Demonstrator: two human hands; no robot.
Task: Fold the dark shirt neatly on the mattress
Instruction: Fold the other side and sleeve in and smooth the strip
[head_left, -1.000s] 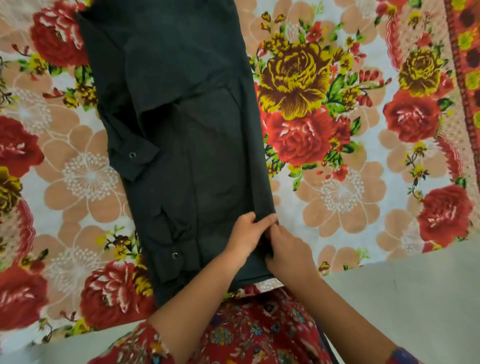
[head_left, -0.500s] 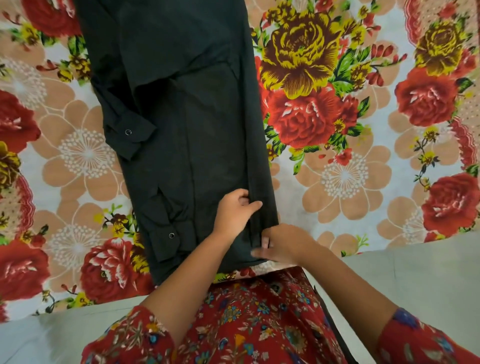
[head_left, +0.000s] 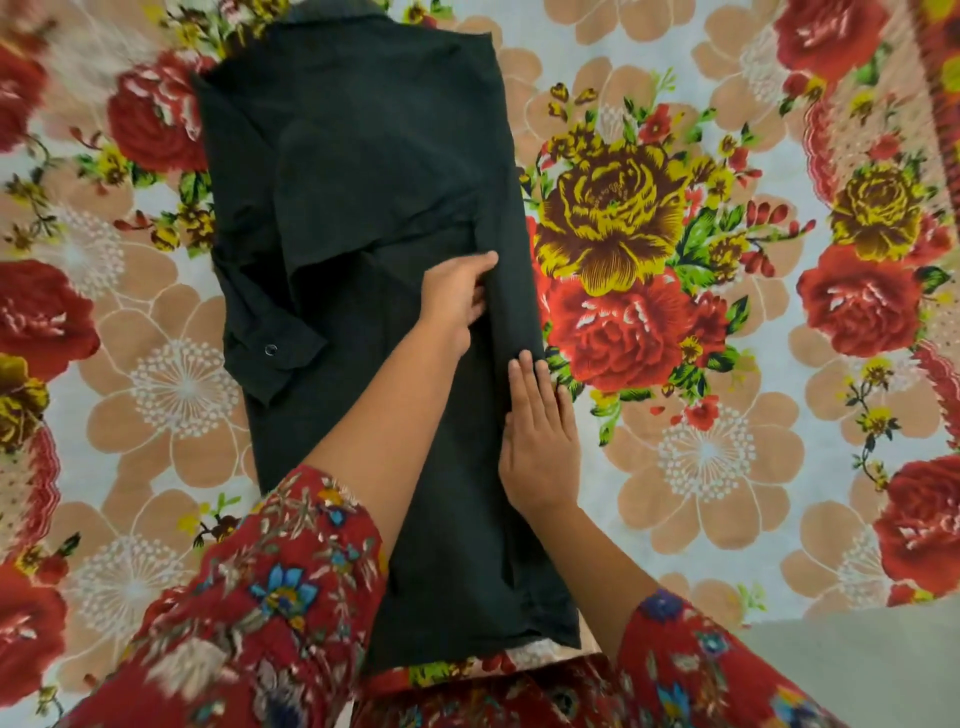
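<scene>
Dark shirt (head_left: 363, 156): likely soft, limp, light; take hold at folded right edge. Right hand (head_left: 540, 441) fingers straight, pressing that edge; left hand (head_left: 454, 296) at mid-shirt crease, grip unclear.

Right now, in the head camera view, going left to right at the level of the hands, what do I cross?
Snap-buttoned sleeve cuff → left hand on the dark shirt → right hand lying flat on the shirt → red rose printed on the sheet.
</scene>
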